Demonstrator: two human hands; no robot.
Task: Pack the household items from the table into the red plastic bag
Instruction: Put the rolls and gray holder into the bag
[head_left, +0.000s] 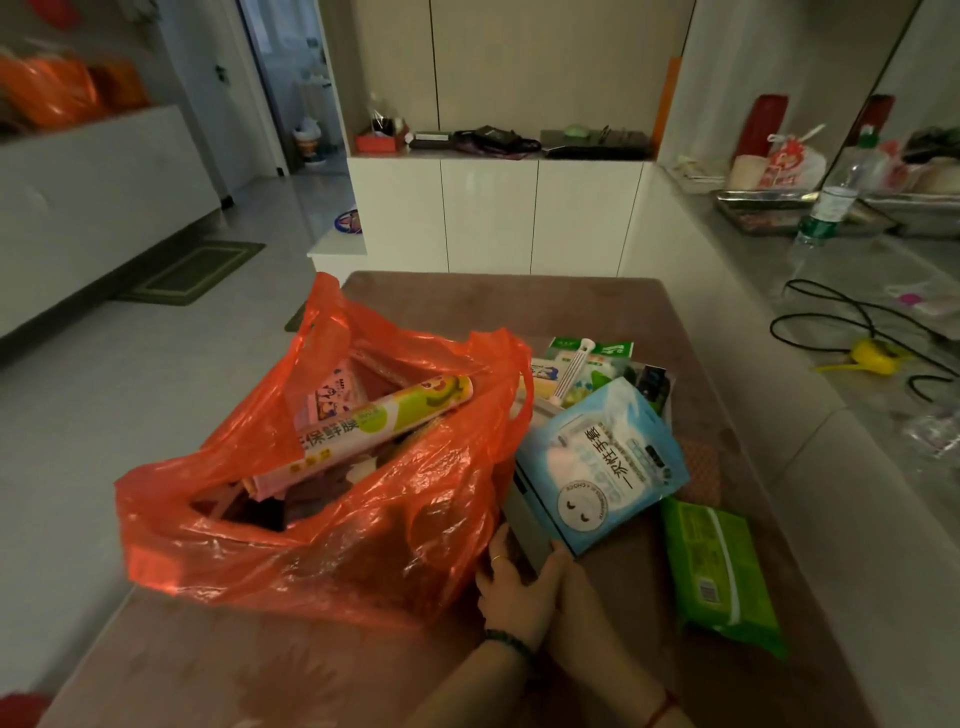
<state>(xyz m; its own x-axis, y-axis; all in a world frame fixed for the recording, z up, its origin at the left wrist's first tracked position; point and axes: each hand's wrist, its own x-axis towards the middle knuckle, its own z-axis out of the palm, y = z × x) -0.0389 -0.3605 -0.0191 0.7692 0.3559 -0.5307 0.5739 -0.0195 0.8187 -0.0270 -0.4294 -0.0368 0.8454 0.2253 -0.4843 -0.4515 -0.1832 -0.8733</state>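
The red plastic bag stands open on the left of the brown table. A cling-film roll box and a pink pack stick out of it. Right beside the bag, my left hand and my right hand both grip the near end of a flat grey box. A blue glove pack lies on top of that box. Behind it is a pile of green-and-white packs with a white stick-shaped item. A green wipes pack lies to the right.
A dark pack and an orange mesh item lie at the pile's right side. The grey counter on the right holds black cables, a yellow object and a water bottle. White cabinets stand behind.
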